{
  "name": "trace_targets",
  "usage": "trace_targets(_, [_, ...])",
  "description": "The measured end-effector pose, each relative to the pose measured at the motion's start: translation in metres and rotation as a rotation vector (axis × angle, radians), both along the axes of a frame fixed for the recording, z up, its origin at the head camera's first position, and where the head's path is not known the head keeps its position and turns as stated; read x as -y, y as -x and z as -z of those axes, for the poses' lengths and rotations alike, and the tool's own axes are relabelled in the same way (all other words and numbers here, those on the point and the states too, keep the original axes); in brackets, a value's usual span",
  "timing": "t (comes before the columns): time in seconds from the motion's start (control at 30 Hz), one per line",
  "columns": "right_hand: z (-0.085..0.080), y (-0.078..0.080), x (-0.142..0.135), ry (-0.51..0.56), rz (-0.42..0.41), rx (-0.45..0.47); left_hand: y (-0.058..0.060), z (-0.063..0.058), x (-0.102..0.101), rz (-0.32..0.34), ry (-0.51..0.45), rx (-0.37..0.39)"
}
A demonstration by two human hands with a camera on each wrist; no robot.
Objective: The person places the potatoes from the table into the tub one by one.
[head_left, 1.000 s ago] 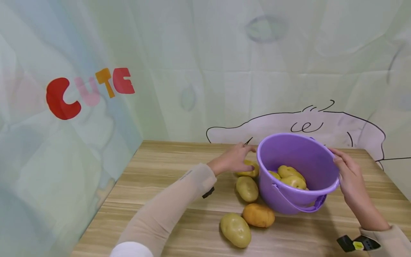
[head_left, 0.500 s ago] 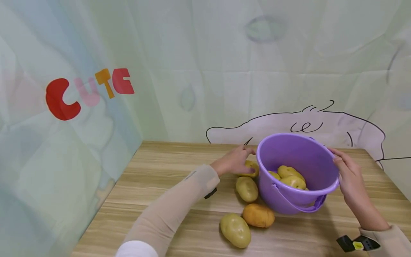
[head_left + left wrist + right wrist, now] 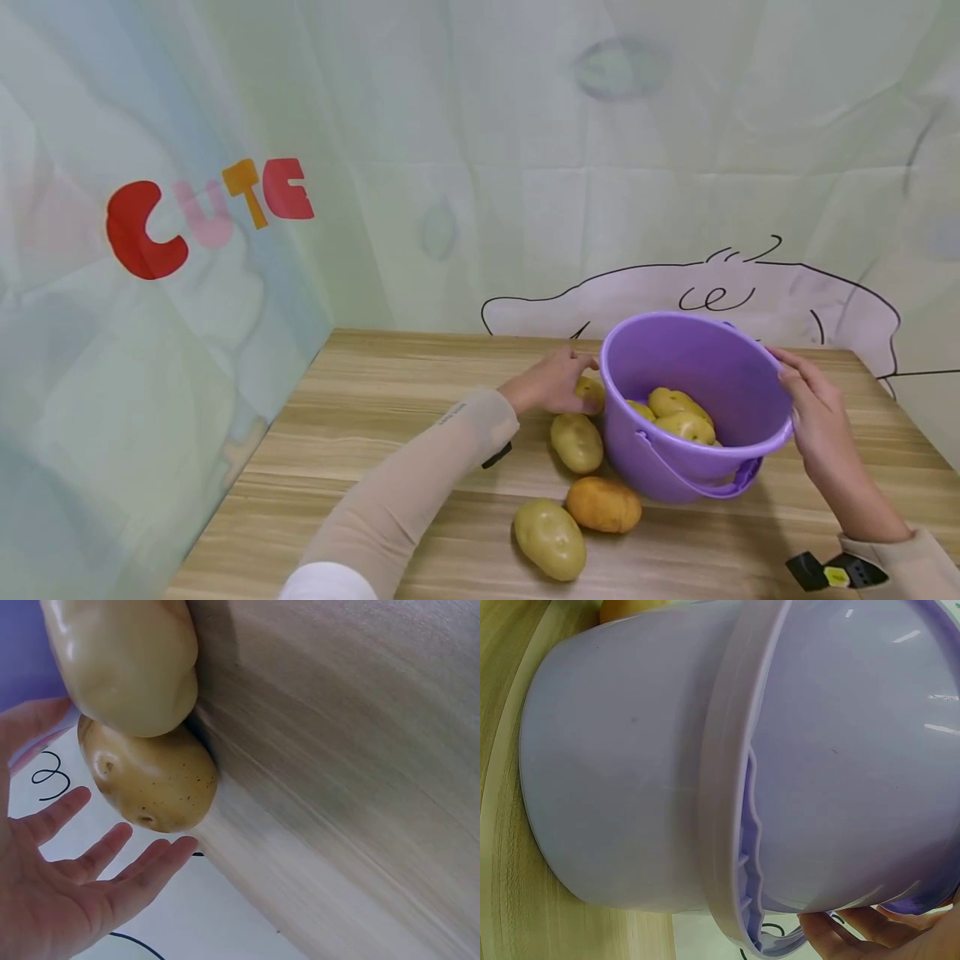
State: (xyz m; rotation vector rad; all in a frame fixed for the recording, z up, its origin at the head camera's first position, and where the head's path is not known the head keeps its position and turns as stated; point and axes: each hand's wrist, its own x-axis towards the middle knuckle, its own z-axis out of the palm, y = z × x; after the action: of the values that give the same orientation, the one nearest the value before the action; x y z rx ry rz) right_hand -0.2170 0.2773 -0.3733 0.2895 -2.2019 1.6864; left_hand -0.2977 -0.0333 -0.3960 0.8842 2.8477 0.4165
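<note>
Far potato at nine o'clock of purple bucket. Left hand beside it, fingers parted, nothing clasped. Right hand touching bucket at three o'clock; cannot tell if gripping. Could roll toward back edge of table, twelve o'clock, if pinched off-centre. Cramped by neighbour potato at six; roomier toward ten.

Wood-grain tabletop spread out here, a purple bucket planted on its right half, a speckled potato tucked by the bucket's left side, a smooth potato set nearer, an orange vegetable placed nearer again, a pale potato laid nearest of all.
</note>
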Motion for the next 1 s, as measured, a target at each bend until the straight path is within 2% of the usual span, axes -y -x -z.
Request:
trace_targets(0.33, [0.000, 0.000, 0.000, 0.053, -0.028, 0.007, -0.001, 0.004, -0.001, -0.013, 0.021, -0.009])
trace_targets(0.6, [0.000, 0.000, 0.000, 0.040, -0.016, 0.004, 0.002, 0.008, -0.003, -0.023, 0.052, 0.002])
trace_targets(0.83, [0.001, 0.000, -0.001, 0.083, -0.043, -0.011, 0.003, 0.011, -0.004, -0.032, 0.057, 0.005])
trace_targets(1.0, [0.001, 0.000, -0.001, 0.063, -0.036, -0.008, 0.003, 0.012, -0.004, -0.024, 0.061, -0.007])
